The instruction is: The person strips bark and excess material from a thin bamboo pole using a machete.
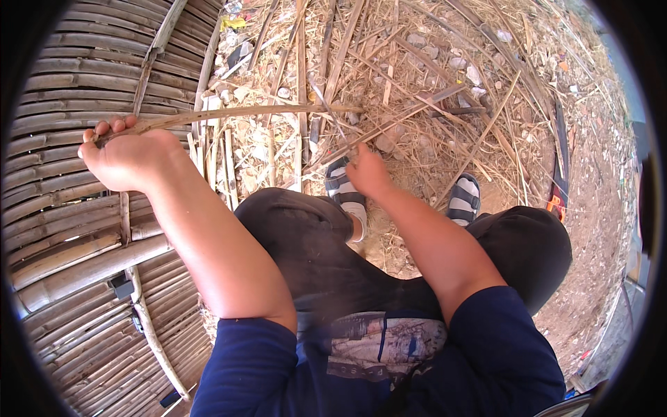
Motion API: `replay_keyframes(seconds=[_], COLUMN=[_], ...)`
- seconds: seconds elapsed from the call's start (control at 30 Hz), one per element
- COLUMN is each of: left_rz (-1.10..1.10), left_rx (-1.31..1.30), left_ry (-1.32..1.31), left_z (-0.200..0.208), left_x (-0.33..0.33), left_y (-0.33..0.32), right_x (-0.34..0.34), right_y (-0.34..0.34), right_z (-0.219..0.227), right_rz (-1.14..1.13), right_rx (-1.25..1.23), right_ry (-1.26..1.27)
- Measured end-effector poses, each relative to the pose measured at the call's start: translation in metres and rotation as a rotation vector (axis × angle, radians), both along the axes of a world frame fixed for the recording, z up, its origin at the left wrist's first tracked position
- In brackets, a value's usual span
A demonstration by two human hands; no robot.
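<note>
A long, thin bamboo strip [236, 112] runs from my left hand across to the right, bowing slightly. My left hand [128, 156], palm up, has its fingers curled round the strip's left end beside the bamboo wall. Low over the ground in front of my left foot, my right hand [369, 174] is closed. From its fingers a narrow grey blade-like tool [328, 104] slants up and left, crossing the strip near its far end; its handle is hidden. More split bamboo strips [410, 118] lie just beyond this hand.
A slatted bamboo wall [76, 90] stands close on the left. Straw, stones and loose strips litter the ground [431, 62]. My sandalled feet [464, 198] are under me. At the right lies a long dark tool [558, 156] with an orange part at its near end.
</note>
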State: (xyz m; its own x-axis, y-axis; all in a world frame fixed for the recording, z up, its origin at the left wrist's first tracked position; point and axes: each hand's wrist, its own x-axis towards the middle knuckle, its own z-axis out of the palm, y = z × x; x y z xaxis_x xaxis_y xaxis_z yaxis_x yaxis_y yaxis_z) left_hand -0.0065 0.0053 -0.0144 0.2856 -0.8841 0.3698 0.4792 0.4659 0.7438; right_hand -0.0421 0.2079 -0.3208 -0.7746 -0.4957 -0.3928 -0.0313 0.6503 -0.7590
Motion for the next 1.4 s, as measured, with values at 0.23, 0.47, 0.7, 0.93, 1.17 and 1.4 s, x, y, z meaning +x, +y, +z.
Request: replay_keyframes(seconds=[0.23, 0.47, 0.7, 0.93, 1.17, 1.4], left_rz=[-0.025, 0.039, 0.062, 0.152, 0.137, -0.149], left_rx=[0.012, -0.002, 0.038, 0.165, 0.158, -0.019], left_ry=[0.018, -0.067, -0.091, -0.06, -0.065, -0.026], left_z=[-0.001, 0.0, 0.0, 0.002, -0.005, -0.007], left_x=[0.002, -0.005, -0.005, -0.004, 0.004, 0.004], left_y=[-0.008, -0.003, -0.003, -0.008, -0.027, -0.015], right_x=[0.002, 0.014, 0.006, 0.018, -0.005, -0.002], right_y=[-0.01, 0.0, 0.001, -0.006, 0.025, 0.023], right_z=[0.042, -0.02, 0.029, -0.01, -0.041, -0.032], right_rz=[0.087, -0.01, 0.019, 0.023, -0.061, -0.131], right_rx=[-0.271, -0.133, -0.19, -0.112, 0.104, 0.028], right_ry=[0.077, 0.075, 0.054, 0.052, -0.053, -0.118])
